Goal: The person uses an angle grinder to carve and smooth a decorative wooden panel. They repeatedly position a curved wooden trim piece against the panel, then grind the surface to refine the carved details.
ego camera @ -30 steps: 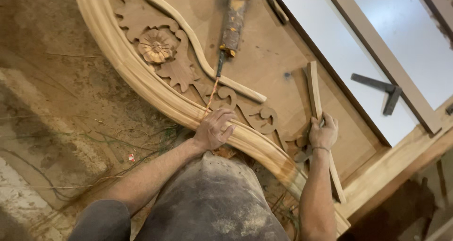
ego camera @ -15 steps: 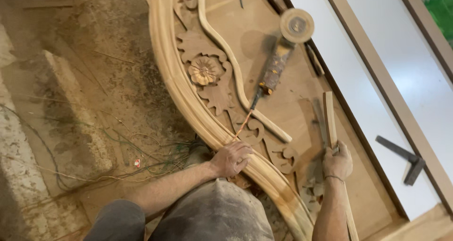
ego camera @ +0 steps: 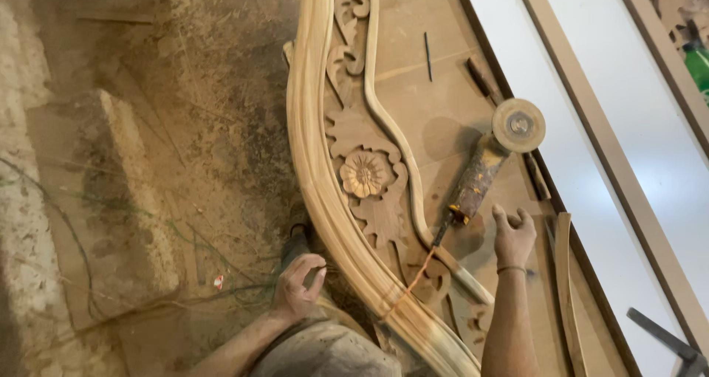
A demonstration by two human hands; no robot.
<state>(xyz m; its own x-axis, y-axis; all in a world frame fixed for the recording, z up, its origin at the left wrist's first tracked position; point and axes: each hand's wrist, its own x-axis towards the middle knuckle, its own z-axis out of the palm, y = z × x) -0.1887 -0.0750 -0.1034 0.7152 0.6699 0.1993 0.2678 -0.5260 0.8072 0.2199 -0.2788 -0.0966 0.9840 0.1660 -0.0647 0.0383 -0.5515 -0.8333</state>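
Loosely spread, the right hand's fingers [ego camera: 517, 220] grasp nothing, hovering just beside the angle grinder [ego camera: 484, 170] at centre right. Lower centre, the left hand [ego camera: 297, 285] curls half open and empty, just beside the carved wooden arch [ego camera: 325, 192]. Both forearms run off the bottom edge. Whether the left fingertips touch the arch is unclear.

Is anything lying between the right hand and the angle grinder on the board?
Nothing visible does. The right hand is open over bare board just beside the angle grinder; only the grinder's cord trails off toward the carved frame.
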